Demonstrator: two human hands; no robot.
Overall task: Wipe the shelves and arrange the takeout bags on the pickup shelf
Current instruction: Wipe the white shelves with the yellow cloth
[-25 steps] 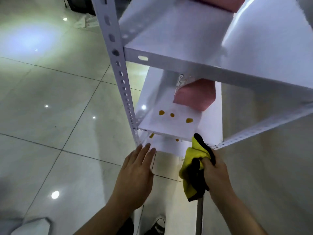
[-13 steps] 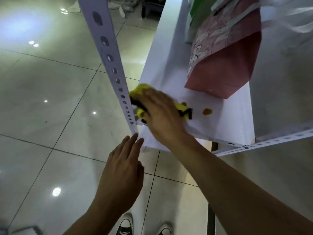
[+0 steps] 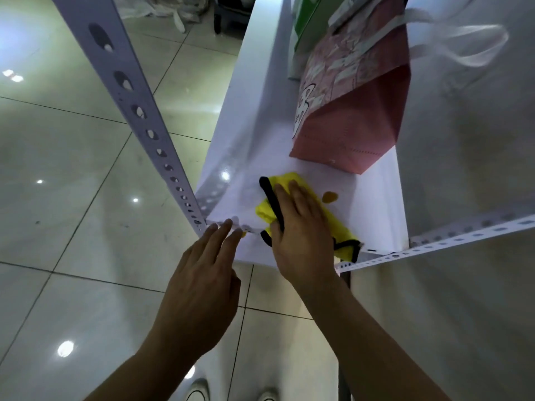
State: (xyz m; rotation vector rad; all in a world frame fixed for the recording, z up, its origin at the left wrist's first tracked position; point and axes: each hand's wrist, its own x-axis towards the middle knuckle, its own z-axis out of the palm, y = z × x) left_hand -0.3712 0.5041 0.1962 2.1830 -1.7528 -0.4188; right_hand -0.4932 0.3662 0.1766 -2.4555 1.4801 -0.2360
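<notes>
Now your right hand [image 3: 301,224] presses the yellow cloth [image 3: 333,221] flat, fingers straight, on the white shelf [image 3: 376,204]. It has swept right since half a second ago; nearer stains gone, one orange spot [image 3: 330,197] just beyond the fingertips. Pink bag [image 3: 353,111] farther back. Left hand [image 3: 202,285], fingers straight, touches the shelf edge, unmoved.

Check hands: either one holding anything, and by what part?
Nothing gripped. Right hand presses flat on the middle of the yellow cloth on the shelf; left hand fingertips touch the shelf's front edge.
</notes>
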